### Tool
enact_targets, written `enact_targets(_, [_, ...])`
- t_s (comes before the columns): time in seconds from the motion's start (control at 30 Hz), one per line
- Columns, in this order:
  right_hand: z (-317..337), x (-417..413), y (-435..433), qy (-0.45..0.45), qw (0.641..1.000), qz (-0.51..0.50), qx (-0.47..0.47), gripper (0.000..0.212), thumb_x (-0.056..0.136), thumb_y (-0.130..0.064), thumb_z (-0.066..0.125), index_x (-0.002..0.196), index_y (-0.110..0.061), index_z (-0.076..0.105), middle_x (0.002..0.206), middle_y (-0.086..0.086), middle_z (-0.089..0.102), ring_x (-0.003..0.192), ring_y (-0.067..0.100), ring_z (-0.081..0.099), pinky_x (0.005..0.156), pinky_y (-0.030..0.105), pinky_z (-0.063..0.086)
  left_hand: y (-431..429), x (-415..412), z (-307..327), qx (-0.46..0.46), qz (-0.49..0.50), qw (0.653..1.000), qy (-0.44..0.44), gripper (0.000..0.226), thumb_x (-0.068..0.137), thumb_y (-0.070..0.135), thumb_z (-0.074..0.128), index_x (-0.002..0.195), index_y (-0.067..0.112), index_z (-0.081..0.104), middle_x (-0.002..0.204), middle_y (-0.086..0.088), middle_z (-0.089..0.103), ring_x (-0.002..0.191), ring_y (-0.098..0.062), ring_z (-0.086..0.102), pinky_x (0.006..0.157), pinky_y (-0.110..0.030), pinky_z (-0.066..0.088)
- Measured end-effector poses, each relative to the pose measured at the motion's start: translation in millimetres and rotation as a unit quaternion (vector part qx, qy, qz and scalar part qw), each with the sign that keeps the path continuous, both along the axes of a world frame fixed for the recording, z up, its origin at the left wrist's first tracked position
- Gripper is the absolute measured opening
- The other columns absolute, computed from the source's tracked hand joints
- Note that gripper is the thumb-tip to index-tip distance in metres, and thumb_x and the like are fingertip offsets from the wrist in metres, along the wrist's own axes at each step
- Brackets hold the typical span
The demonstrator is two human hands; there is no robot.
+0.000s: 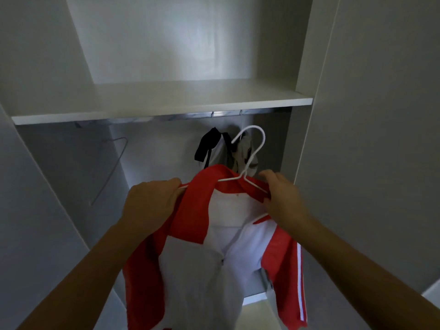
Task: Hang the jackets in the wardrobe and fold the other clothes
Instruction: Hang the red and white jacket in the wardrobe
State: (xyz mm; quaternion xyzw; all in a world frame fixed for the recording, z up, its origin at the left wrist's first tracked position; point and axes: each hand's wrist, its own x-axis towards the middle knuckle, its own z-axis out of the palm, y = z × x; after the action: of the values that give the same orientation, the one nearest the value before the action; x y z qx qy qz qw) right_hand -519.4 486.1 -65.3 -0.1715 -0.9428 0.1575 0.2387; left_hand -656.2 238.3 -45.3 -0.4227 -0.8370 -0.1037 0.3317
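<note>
A red and white jacket [221, 253] hangs on a white wire hanger [252, 153] that I hold up in front of the open wardrobe. My left hand [150, 203] grips the jacket's left shoulder and the hanger end under it. My right hand [283, 196] pinches the right shoulder over the hanger's other arm. The hanger's hook points up, below the metal rail [190, 116] and apart from it. Behind it, a black and white garment [214, 148] hangs from the rail.
A white shelf [166, 103] runs across the wardrobe just above the rail. An empty grey wire hanger [114, 163] hangs at the left. Wardrobe side panels [369, 139] close in on both sides.
</note>
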Motion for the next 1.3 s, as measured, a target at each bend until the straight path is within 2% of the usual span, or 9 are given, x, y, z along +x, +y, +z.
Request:
enact_targets(0.2, [3,-29,-7,-0.024,0.997,-0.077,0.022,0.018,0.092,-0.009,0.048,0.108,-0.007,0.057,0.091,0.011,0.064,0.078,0.029,0.063,0.070,0.034,0.051,-20,-59,-4,0.044,0.012,0.998,-0.039,0.070,0.093,0.062,0.005,0.069,0.015,0.051,0.050,-0.003,0.052,0.042,-0.024,0.049,0.046,-0.027,0.034])
enact_targets(0.37, [30,-49,-4,0.025,0.968,-0.108,-0.226,0.020,0.092,-0.011,0.047,0.080,-0.008,0.063,0.078,0.011,0.062,0.077,0.029,0.060,0.075,0.040,0.051,-27,-97,-5,0.039,-0.012,0.996,-0.074,0.078,0.089,0.068,-0.002,0.070,0.013,0.051,0.054,-0.007,0.055,0.046,-0.028,0.052,0.050,-0.039,0.047])
enact_targets(0.53, [55,-52,-13,0.145,0.703,-0.123,-0.685,0.026,0.100,-0.014,0.041,0.108,0.003,0.060,0.095,0.022,0.063,0.089,0.034,0.061,0.085,0.047,0.048,-35,-133,-11,0.026,-0.074,0.994,-0.080,0.049,0.091,0.040,0.025,0.064,0.010,0.052,0.049,-0.007,0.052,0.040,-0.025,0.049,0.043,-0.042,0.047])
enact_targets(0.73, [40,-57,-10,-0.064,0.927,0.002,-0.370,0.028,0.078,-0.041,0.070,0.098,-0.022,0.064,0.098,0.002,0.069,0.083,0.014,0.068,0.076,0.026,0.057,-36,-157,-24,0.032,-0.071,0.993,-0.092,0.049,0.094,0.049,0.024,0.068,0.015,0.049,0.055,-0.006,0.055,0.046,-0.026,0.053,0.047,-0.041,0.047])
enact_targets(1.03, [37,-81,-28,-0.135,0.990,-0.010,-0.046,0.028,0.088,-0.030,0.064,0.115,-0.023,0.059,0.103,-0.005,0.061,0.096,0.019,0.062,0.083,0.031,0.053,-41,-172,-17,0.044,-0.069,0.989,-0.120,0.051,0.090,0.054,0.023,0.071,0.018,0.053,0.059,-0.004,0.060,0.052,-0.025,0.056,0.051,-0.037,0.048])
enact_targets(1.1, [40,-87,-25,-0.007,0.973,-0.032,-0.227,0.019,0.095,-0.020,0.054,0.106,-0.010,0.067,0.089,0.006,0.069,0.081,0.021,0.066,0.077,0.031,0.054,-44,-172,-15,0.047,-0.069,0.989,-0.123,0.053,0.089,0.056,0.021,0.072,0.018,0.054,0.060,-0.004,0.061,0.054,-0.026,0.057,0.052,-0.035,0.047])
enact_targets(1.17, [49,-90,-19,0.069,0.823,-0.038,-0.562,0.021,0.094,-0.013,0.051,0.104,-0.003,0.066,0.076,0.011,0.071,0.064,0.021,0.067,0.064,0.029,0.057,-49,-171,-12,0.056,-0.072,0.988,-0.123,0.055,0.087,0.056,0.020,0.074,0.018,0.056,0.061,-0.004,0.062,0.055,-0.026,0.058,0.052,-0.032,0.043])
enact_targets(1.23, [51,-90,-9,0.027,0.720,-0.051,-0.692,0.024,0.093,-0.017,0.050,0.106,-0.001,0.064,0.082,0.015,0.071,0.068,0.024,0.068,0.064,0.035,0.059,-52,-168,-9,0.056,-0.082,0.988,-0.119,0.050,0.086,0.056,0.021,0.071,0.021,0.055,0.060,-0.001,0.061,0.054,-0.023,0.057,0.050,-0.029,0.038])
enact_targets(1.3, [44,-92,-3,-0.108,0.789,-0.089,-0.598,0.032,0.094,-0.026,0.053,0.114,-0.003,0.062,0.101,0.018,0.069,0.087,0.029,0.067,0.082,0.042,0.057,-51,-166,-7,0.046,-0.096,0.987,-0.117,0.041,0.087,0.055,0.023,0.069,0.029,0.048,0.060,0.003,0.061,0.054,-0.020,0.056,0.049,-0.028,0.037])
